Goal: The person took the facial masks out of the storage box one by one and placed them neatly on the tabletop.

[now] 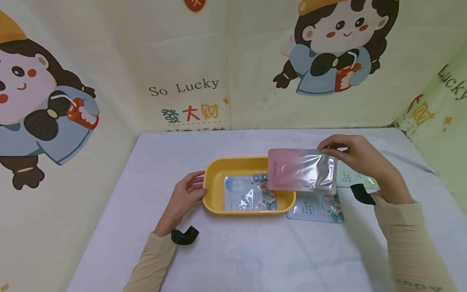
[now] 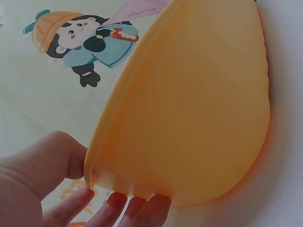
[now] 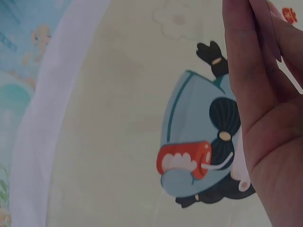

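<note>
My right hand (image 1: 359,156) pinches the top right corner of a pink and silver sheet-mask packet (image 1: 292,168), marked PMPM. The packet hangs over the right end of a yellow tray (image 1: 215,198), covering part of its rim. Inside the tray lies a blue floral sheet-mask packet (image 1: 242,192). At the tray's left end, my left hand (image 1: 186,196) holds the rim. In the left wrist view its thumb is at the rim and its fingertips touch the tray's outer wall (image 2: 189,109). Only part of the right hand (image 3: 270,104) shows in the right wrist view.
Another blue floral packet (image 1: 315,209) lies on the white cloth just right of the tray. A pale green packet (image 1: 352,176) lies behind it, partly hidden by the pink packet and right hand. A printed cloth backdrop (image 1: 248,109) stands behind the table.
</note>
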`<state>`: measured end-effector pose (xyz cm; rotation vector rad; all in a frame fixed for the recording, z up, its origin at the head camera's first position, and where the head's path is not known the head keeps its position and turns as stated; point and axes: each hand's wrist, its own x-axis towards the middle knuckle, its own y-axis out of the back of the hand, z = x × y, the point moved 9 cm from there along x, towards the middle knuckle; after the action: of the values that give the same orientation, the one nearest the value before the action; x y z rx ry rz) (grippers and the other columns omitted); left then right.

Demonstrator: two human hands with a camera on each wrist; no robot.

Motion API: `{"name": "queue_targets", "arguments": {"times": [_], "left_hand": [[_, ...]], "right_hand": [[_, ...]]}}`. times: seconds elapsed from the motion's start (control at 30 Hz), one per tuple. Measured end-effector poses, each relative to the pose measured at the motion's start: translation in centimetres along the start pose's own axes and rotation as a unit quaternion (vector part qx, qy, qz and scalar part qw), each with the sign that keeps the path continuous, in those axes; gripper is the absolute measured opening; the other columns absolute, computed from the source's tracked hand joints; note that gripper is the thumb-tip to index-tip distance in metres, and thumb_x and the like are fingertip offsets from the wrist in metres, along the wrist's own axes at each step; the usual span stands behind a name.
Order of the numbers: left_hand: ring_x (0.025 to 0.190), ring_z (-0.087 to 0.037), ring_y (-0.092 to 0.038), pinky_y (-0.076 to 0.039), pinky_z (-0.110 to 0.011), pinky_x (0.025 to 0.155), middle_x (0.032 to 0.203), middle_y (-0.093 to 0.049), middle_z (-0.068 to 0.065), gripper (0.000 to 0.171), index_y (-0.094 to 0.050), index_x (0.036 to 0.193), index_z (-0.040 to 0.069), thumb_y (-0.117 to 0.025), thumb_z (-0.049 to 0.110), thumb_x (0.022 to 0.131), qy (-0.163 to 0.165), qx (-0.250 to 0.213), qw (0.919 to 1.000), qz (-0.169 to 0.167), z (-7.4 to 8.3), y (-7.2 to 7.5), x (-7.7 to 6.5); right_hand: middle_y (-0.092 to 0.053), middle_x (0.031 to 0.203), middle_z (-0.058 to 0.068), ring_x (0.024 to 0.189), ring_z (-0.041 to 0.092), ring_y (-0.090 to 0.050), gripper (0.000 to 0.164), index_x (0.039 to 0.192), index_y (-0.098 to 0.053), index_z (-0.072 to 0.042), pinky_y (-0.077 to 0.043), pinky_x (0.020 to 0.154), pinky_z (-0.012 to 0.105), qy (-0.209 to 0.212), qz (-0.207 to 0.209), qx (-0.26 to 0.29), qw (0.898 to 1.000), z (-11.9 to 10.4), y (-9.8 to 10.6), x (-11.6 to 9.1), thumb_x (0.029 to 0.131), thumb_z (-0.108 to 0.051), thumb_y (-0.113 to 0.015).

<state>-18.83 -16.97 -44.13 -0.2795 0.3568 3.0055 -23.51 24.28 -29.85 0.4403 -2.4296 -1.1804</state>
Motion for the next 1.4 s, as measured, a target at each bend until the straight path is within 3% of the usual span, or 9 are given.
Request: {"name": "queue_targets", "arguments": {"times": [0.6, 0.93, 1.13, 1.4], "left_hand": [[0.122, -0.029, -0.058, -0.059, -0.031, 0.085, 0.136, -0.056, -0.011, 0.053, -0.053, 0.139, 0.017, -0.071, 0.013, 0.090, -0.001, -0.009, 1.0000, -0.005, 0.6, -0.2, -0.1], [0.123, -0.027, -0.057, -0.058, -0.033, 0.089, 0.137, -0.056, -0.010, 0.053, -0.053, 0.139, 0.018, -0.071, 0.014, 0.089, 0.011, -0.006, 0.9999, 0.004, 0.3, -0.1, -0.1], [0.122, -0.026, -0.058, -0.059, -0.033, 0.088, 0.136, -0.057, -0.008, 0.053, -0.053, 0.138, 0.020, -0.072, 0.015, 0.089, 0.016, -0.006, 0.9999, 0.004, 0.2, -0.2, 0.0], [0.121, -0.024, -0.059, -0.059, -0.034, 0.086, 0.134, -0.058, -0.005, 0.052, -0.054, 0.137, 0.022, -0.072, 0.016, 0.089, 0.018, -0.007, 0.9998, 0.006, 0.0, 0.0, -0.2]], "right_hand": [[-0.066, 0.096, -0.016, 0.086, -0.009, -0.053, 0.031, 0.100, -0.074, -0.015, -0.042, 0.075, -0.002, -0.017, 0.037, -0.052, 0.998, 2.6, 4.0, -2.9, 0.081, 0.010, -0.073], [-0.063, 0.097, -0.026, 0.087, -0.014, -0.052, 0.036, 0.098, -0.074, -0.009, -0.041, 0.076, -0.003, 0.015, 0.066, -0.072, 0.995, 3.6, 6.1, -3.7, 0.076, 0.019, -0.072], [-0.054, 0.101, -0.036, 0.086, -0.016, -0.047, 0.027, 0.101, -0.072, -0.005, -0.040, 0.073, -0.005, -0.022, 0.072, -0.083, 0.994, 4.9, 7.2, -4.5, 0.083, 0.015, -0.068], [-0.052, 0.097, -0.038, 0.078, -0.013, -0.048, 0.024, 0.100, -0.072, -0.003, -0.039, 0.067, -0.002, -0.048, 0.065, -0.089, 0.993, 6.6, 7.3, -5.3, 0.084, 0.014, -0.067]]}}
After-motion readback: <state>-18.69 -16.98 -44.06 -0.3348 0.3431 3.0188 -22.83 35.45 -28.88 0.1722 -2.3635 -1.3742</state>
